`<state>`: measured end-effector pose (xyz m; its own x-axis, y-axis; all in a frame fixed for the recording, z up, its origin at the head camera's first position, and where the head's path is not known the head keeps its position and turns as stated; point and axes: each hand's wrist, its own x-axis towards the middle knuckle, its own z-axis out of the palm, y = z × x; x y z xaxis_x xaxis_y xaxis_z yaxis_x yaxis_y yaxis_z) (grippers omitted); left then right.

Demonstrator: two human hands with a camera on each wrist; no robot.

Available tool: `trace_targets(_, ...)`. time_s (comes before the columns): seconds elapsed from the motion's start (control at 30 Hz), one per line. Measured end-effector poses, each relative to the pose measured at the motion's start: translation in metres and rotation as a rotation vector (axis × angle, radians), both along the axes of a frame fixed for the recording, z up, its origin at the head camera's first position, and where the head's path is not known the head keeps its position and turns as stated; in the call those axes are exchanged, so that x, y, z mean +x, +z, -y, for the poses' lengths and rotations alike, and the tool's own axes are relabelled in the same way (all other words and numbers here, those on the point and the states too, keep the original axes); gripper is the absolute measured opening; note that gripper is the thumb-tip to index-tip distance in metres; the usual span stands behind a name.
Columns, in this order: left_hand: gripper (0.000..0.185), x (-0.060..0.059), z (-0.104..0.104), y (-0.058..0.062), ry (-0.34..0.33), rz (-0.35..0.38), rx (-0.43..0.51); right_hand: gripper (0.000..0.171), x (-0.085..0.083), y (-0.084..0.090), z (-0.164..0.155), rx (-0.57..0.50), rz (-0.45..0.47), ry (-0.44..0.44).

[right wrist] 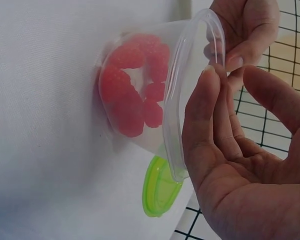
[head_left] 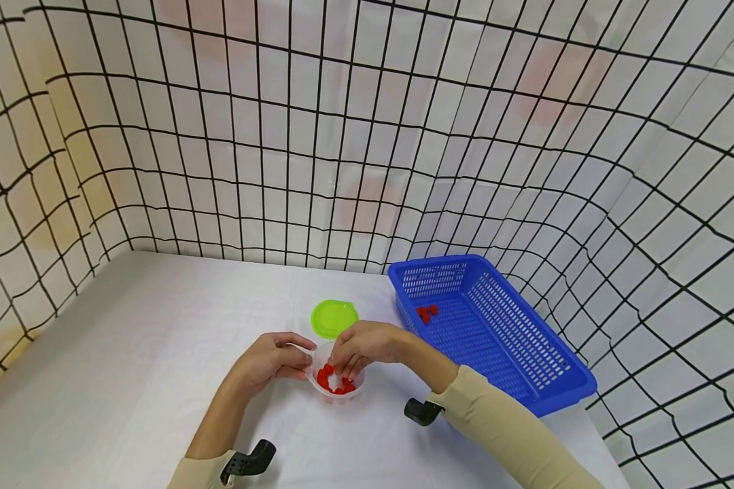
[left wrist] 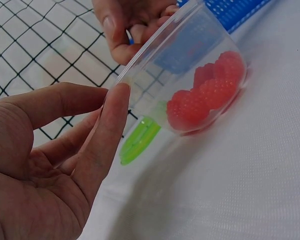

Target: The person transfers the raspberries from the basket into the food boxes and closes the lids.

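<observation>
A clear plastic tub (right wrist: pixel 174 120) stands on the white cloth with several red raspberries (right wrist: pixel 121 90) lying in a ring around its bottom. At the tub's left side, my left hand (head_left: pixel 273 360) pinches the rim between thumb and finger, as the left wrist view shows. My right hand (head_left: pixel 370 345) reaches over the tub's mouth, its fingers at the rim and the thumb held apart, with nothing in its grasp. Just behind the tub lies a round bright-green lid (head_left: pixel 334 319), flat on the cloth.
To the right is a blue perforated basket (head_left: pixel 474 333), set at an angle, with several red raspberries (head_left: pixel 427 314) in its left far part. Black wire mesh (head_left: pixel 287 146) backed by white sheeting encloses the table (head_left: pixel 128 339) at the back and both sides.
</observation>
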<state>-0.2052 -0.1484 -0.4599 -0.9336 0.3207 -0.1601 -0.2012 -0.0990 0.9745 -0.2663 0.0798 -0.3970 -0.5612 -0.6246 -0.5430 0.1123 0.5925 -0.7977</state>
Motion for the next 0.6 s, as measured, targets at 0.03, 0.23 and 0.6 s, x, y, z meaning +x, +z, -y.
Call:
trace_targets(0.03, 0.039, 0.000, 0.000, 0.000, 0.001, 0.000, -0.001, 0.025, 0.000, 0.001, 0.000, 0.000, -0.004, 0.000)
trace_targets(0.23, 0.038, 0.000, 0.000, 0.001, 0.006, 0.011, -0.027, 0.031, -0.004, 0.010, -0.005, 0.001, -0.051, -0.024)
trace_targets(0.6, 0.038, 0.000, 0.000, 0.002, 0.010, 0.024, -0.024, 0.023, -0.018, 0.050, -0.034, -0.005, -0.155, -0.189)
